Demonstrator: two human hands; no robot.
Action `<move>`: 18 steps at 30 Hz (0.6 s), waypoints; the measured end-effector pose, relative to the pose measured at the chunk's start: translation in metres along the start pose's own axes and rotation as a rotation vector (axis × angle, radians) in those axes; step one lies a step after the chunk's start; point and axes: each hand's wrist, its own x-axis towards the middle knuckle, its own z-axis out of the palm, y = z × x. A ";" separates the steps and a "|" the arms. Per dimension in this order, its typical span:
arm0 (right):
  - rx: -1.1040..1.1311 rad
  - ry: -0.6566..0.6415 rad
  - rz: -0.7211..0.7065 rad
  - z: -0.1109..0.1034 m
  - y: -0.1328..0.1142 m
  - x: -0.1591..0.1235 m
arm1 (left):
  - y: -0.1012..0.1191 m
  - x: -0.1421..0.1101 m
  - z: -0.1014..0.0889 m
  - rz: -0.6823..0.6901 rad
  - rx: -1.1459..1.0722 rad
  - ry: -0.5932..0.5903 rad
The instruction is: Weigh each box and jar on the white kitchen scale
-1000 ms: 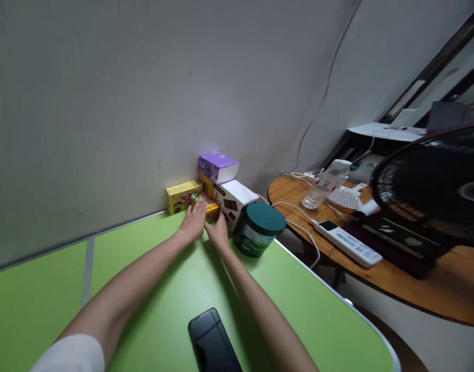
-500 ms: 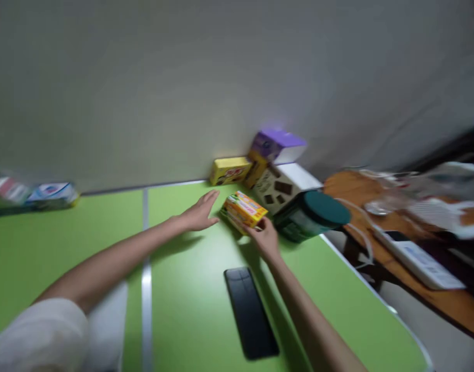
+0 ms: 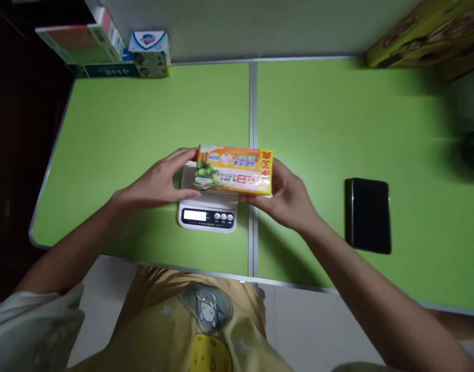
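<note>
Above a white digital kitchen scale (image 3: 186,178), I hold a yellow and orange printed box (image 3: 234,169) between both hands. My right hand (image 3: 289,194) grips its right end, the thumb along the near side. My left hand (image 3: 159,178) is at the left end, fingertips at the far corner and thumb near the front corner. The box hides much of the scale's platform; whether it touches the platform I cannot tell. The scale's lit display (image 3: 194,215) and its buttons show at the front, its digits unreadable.
A black phone (image 3: 371,215) lies on the green table (image 3: 306,113) to the right. Soap boxes (image 3: 149,51) and a pink-green carton (image 3: 80,44) stand at the back left. A large yellow box (image 3: 426,33) stands at the back right. A metal seam (image 3: 253,103) divides the table.
The box has gone from beside the packages on the right to over the scale. My left hand, earlier open and apart, is now on it too. My view has turned left and down.
</note>
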 end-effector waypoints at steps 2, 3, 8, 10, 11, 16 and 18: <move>-0.019 -0.027 -0.017 0.015 0.004 0.009 | -0.014 -0.010 0.002 -0.012 -0.025 0.069; -0.030 -0.038 -0.018 0.020 0.006 0.013 | -0.019 -0.012 0.004 -0.016 -0.044 0.104; -0.052 -0.058 0.011 0.026 0.013 0.016 | -0.032 -0.013 0.013 -0.004 -0.109 0.185; -0.070 -0.065 0.024 0.023 0.015 0.014 | -0.031 -0.011 0.013 0.009 -0.118 0.168; -0.079 -0.071 0.024 0.021 0.017 0.012 | -0.031 -0.010 0.014 0.015 -0.124 0.156; -0.116 -0.099 -0.026 0.009 0.027 0.007 | -0.033 -0.010 0.019 0.008 -0.133 0.111; -0.156 -0.081 -0.048 0.004 0.023 0.003 | -0.035 -0.014 0.019 -0.010 -0.110 0.111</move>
